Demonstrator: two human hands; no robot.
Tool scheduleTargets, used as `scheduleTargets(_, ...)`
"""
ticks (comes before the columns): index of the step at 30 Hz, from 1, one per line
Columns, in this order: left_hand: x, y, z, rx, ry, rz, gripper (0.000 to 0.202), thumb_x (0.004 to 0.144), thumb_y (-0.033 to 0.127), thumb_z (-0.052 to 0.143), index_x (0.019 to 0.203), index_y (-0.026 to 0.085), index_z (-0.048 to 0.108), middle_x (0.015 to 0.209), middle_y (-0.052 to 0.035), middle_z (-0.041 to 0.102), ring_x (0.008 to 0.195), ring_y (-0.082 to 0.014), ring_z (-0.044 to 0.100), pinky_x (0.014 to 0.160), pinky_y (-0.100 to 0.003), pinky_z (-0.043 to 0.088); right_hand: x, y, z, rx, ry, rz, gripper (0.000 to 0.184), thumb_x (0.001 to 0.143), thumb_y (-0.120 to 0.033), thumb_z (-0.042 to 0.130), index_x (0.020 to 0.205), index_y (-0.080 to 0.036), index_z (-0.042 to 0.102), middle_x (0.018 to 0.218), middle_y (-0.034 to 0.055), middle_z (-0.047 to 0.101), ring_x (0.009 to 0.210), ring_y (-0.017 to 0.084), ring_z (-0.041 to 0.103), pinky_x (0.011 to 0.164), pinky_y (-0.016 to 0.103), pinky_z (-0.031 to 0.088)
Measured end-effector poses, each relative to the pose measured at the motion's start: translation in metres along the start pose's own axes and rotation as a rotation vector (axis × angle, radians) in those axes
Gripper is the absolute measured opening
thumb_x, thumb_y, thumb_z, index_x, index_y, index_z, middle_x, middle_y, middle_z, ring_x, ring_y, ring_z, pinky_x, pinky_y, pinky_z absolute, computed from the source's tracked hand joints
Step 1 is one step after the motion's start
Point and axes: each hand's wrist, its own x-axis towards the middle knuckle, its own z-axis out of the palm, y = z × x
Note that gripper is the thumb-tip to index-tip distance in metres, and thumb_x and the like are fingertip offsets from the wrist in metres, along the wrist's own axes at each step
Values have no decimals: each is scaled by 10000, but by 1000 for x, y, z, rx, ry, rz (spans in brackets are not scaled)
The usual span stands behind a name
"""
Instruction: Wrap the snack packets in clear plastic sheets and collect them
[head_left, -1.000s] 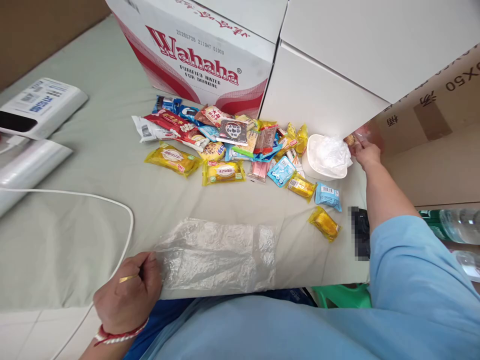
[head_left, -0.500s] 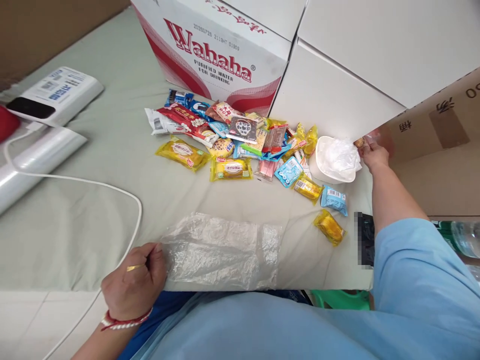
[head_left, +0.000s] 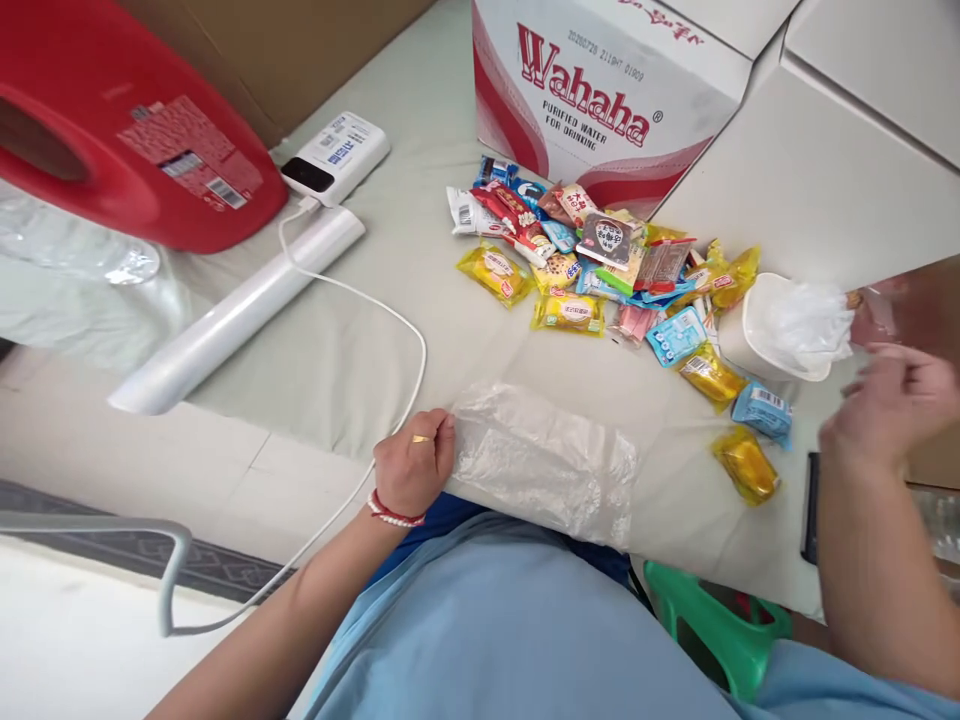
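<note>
My left hand (head_left: 414, 462) is closed in a fist on the left end of a flat clear plastic bag (head_left: 547, 455) at the front edge of the cloth-covered table. My right hand (head_left: 889, 405), a little blurred, is held with curled fingers just right of a white tub (head_left: 750, 325); whatever its fingertips hold cannot be made out. Crumpled thin white plastic (head_left: 810, 320) fills the tub. Left of it lies a heap of wrapped snacks (head_left: 604, 240). A blue packet (head_left: 763, 410) and a yellow-wrapped snack (head_left: 748, 465) lie nearer my right forearm.
A Wahaha carton (head_left: 592, 100) and white boxes (head_left: 840, 150) stand behind the snacks. To the left are a red jug (head_left: 187, 150), a white device (head_left: 337, 158) with a white cable (head_left: 390, 320), and a plastic roll (head_left: 240, 310). A green stool (head_left: 712, 630) is below the table edge.
The view has swung left, bringing in the red jug. My right hand has drawn back from the tub's far right side towards me. My left hand keeps its hold on the bag.
</note>
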Motion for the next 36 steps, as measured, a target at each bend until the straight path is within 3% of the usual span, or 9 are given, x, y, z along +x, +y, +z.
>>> scheduleTargets(5,2,2,-1,-65,-14,5,271,1025,361,466,906,205,653,676,-42,698,537,-165,601,563,-298,386,-128,-103,12,408,-749,-323,187,933,-521,648,1007,-405,775,950,26,744,806,270,703,760,491,604)
scheduleTargets(9,3,4,-8,-184,-56,-46,283,1020,389,455,920,206,645,707,-51,715,567,-174,633,583,-300,407,-186,-158,59,663,-1175,-287,531,824,-428,798,1342,-391,692,1179,27,718,604,140,574,593,356,543)
scheduleTargets(11,5,5,-15,-304,-110,-121,291,1007,445,480,955,210,642,717,-42,716,600,-180,660,608,-299,446,-198,-173,75,673,-1316,-268,367,841,-407,772,1205,-364,757,1002,1,727,624,151,586,608,341,532)
scheduleTargets(14,17,7,-27,-626,-226,-305,404,997,576,494,1104,203,606,822,-48,747,619,-179,680,624,-306,511,-199,-186,76,660,-1257,-400,135,930,-359,659,926,-351,793,850,-5,690,744,190,651,713,366,547)
scheduleTargets(18,48,16,-36,-1026,-405,-678,626,1003,727,315,1263,190,506,887,-72,753,531,-159,635,505,-298,482,-189,-196,49,678,-1100,-658,258,999,-294,578,1050,-434,789,1015,8,709,895,209,690,796,406,573)
scheduleTargets(20,62,23,-35,-1078,-529,-712,616,919,711,552,1240,186,523,835,-48,740,552,-152,628,520,-281,474,-188,-196,35,664,-1024,-789,317,1012,-266,557,1110,-474,775,1060,15,708,942,225,680,809,433,577)
scheduleTargets(27,62,28,-20,-1133,-445,-551,354,754,513,754,840,191,633,729,-1,670,672,-143,605,685,-290,508,-211,-154,0,524,-611,-947,372,972,-67,576,1175,-344,721,1154,70,682,883,198,621,758,400,563)
scheduleTargets(31,53,37,-26,-947,-426,-387,466,920,619,560,1032,182,676,1013,-89,738,952,-232,689,922,-404,554,-230,-131,-8,505,-553,-903,369,950,-1,579,1161,-275,706,1155,99,662,954,197,619,757,357,570)
scheduleTargets(36,48,58,-30,-706,-493,37,664,723,575,838,1260,209,702,1435,-154,637,1466,-396,463,1236,-589,354,-232,-136,-9,491,-532,-897,347,968,-36,579,1156,-293,719,1148,89,670,951,197,623,770,372,579)
